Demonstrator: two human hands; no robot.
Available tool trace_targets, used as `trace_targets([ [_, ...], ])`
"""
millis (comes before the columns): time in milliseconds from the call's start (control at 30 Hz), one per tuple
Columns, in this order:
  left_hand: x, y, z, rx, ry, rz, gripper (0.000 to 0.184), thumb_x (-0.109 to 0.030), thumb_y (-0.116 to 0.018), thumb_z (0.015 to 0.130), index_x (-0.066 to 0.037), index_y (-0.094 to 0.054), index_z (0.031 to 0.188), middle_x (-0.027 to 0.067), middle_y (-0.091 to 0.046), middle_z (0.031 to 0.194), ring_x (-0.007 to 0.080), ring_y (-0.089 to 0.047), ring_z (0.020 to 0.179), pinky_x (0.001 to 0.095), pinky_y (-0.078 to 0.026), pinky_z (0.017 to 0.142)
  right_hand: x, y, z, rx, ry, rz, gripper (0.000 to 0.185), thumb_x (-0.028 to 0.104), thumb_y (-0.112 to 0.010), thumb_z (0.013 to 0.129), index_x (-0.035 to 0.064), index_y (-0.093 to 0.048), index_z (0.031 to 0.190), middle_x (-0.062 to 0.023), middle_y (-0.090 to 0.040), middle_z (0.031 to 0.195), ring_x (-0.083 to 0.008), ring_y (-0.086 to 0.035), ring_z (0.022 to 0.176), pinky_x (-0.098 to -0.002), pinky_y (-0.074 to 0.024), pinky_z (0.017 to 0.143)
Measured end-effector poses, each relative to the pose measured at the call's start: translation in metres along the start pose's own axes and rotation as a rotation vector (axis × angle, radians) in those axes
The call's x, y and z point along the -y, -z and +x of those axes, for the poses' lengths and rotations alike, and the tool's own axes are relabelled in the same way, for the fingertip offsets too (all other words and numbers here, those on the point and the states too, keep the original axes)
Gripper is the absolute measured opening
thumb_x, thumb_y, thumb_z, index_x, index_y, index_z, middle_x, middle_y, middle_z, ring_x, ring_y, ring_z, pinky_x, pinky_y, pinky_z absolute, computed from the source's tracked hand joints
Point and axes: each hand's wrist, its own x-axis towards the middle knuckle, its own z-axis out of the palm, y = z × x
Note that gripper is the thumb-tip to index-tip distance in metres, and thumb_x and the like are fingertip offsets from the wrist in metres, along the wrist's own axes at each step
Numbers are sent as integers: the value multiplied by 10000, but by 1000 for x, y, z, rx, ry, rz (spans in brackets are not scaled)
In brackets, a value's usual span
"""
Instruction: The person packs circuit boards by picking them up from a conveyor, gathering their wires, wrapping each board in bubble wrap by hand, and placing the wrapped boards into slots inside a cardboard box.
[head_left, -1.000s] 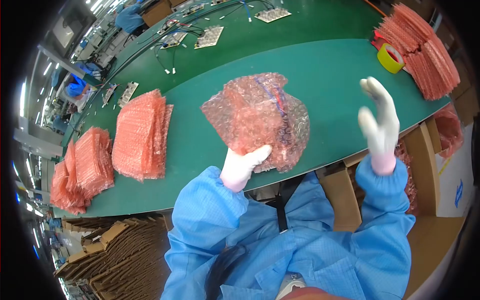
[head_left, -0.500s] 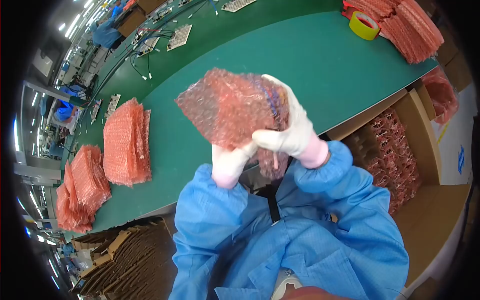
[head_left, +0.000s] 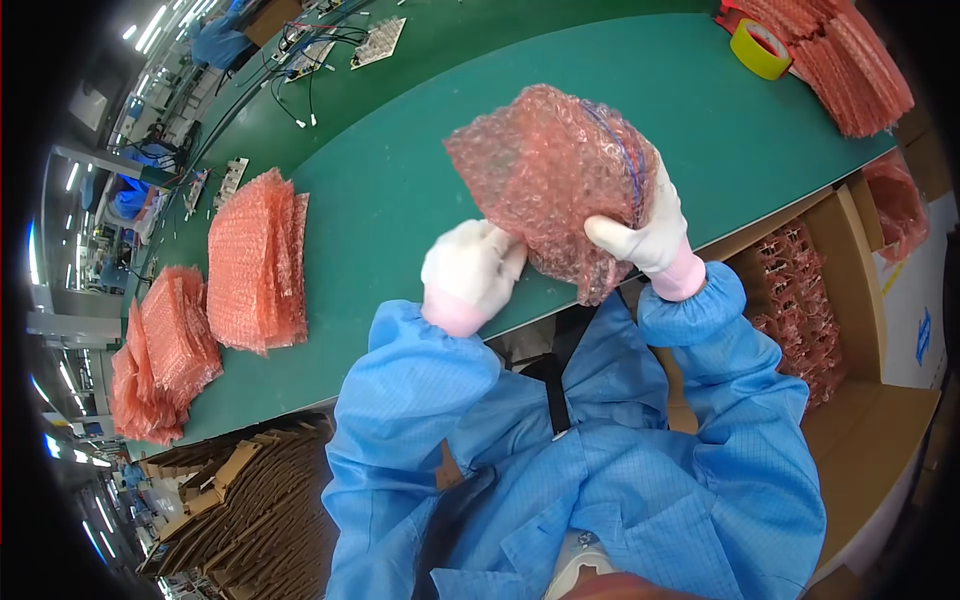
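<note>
A pink bubble-wrap bag (head_left: 555, 185) hangs tilted above the green table, with blue and dark wires showing through its right side. My right hand (head_left: 650, 235), in a white glove, grips the bag's right edge, thumb in front and the other fingers behind. Close against the bag's lower left edge is my left hand (head_left: 470, 268), also gloved, its fingers curled closed. Its fingertips are hidden, so I cannot see whether they pinch the bag. What else the bag contains is blurred by the plastic.
Stacks of pink bubble bags (head_left: 255, 262) lie on the green table (head_left: 400, 170) at left, with more at upper right beside yellow tape (head_left: 760, 50). Circuit boards (head_left: 378, 43) lie at the back. A carton (head_left: 860, 420) of wrapped pieces stands right; cardboard dividers (head_left: 250, 510) are lower left.
The bag has moved right and upward with my right hand. My left hand has come out from beneath the bag to its lower left edge, its fingers now curled. The view has shifted slightly.
</note>
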Motion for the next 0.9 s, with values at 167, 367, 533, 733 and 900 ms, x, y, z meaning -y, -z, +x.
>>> trace_targets([
  [167, 8, 19, 11, 218, 38, -131, 111, -140, -579, 776, -90, -652, 843, 106, -625, 801, 274, -613, 753, 368, -491, 665, -1, 8, -9, 43, -282, 42, 778, 122, -756, 649, 2, -368, 1313, -96, -525, 1200, -192, -510, 1095, -342, -406, 952],
  [367, 5, 59, 6, -45, 96, -787, 852, -291, -806, 623, -35, -397, 1325, 182, -341, 1366, 287, -372, 1232, 405, -355, 984, 21, -3, 12, 67, -470, 469, 530, 256, -587, 834, -10, -425, 1262, -75, -569, 1106, -162, -564, 954, -308, -461, 839],
  [533, -18, 61, 11, -82, -51, -14, 675, -232, -827, 538, -139, -560, 1150, 183, -276, 1408, 399, -293, 1276, 471, -323, 1029, 27, -43, 32, 330, -555, 612, 501, 187, -626, 836, -14, -442, 1256, -84, -568, 1125, -168, -554, 1013, -291, -451, 872],
  [733, 34, 32, 1, -338, 182, -1402, 217, -74, -587, 833, -38, -572, 1046, 149, -505, 1253, 263, -465, 1188, 357, -362, 1005, 14, -64, 23, 503, -432, 286, 854, 81, -758, 658, 0, -262, 1348, -113, -533, 1136, -183, -549, 1017, -305, -472, 848],
  [900, 48, 46, -3, -346, 412, -1935, 296, -203, -469, 936, -27, -513, 1170, 143, -507, 1252, 274, -478, 1161, 396, -379, 996, 14, -79, 13, 457, -505, 261, 858, 0, -669, 659, -3, -211, 1384, -114, -445, 1251, -209, -468, 1142, -341, -406, 958],
])
